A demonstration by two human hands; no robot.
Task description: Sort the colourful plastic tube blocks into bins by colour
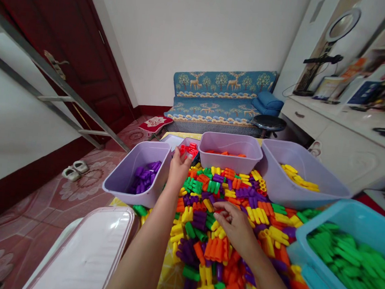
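My left hand [179, 165] is stretched out over the near side of a small container [195, 142] holding red plastic pieces [189, 149]. Its thumb and fingers are apart, and nothing shows between them. Lower and to the right, my right hand [233, 222] hovers at the pile of tube-shaped plastic building pieces [215, 250]. Its fingers are curled together, with a bit of red [218, 211] at the fingertips that looks like a small plastic piece. The pile mixes yellow, orange, green and purple pieces, some joined side by side.
Around the pile stand a bin of purple pieces [138, 146], a bin of orange ones [231, 139], a bin of yellow ones [324, 174] and a blue bin of green ones [316, 268]. A white lid [85, 252] lies left. A sofa [216, 106] stands behind.
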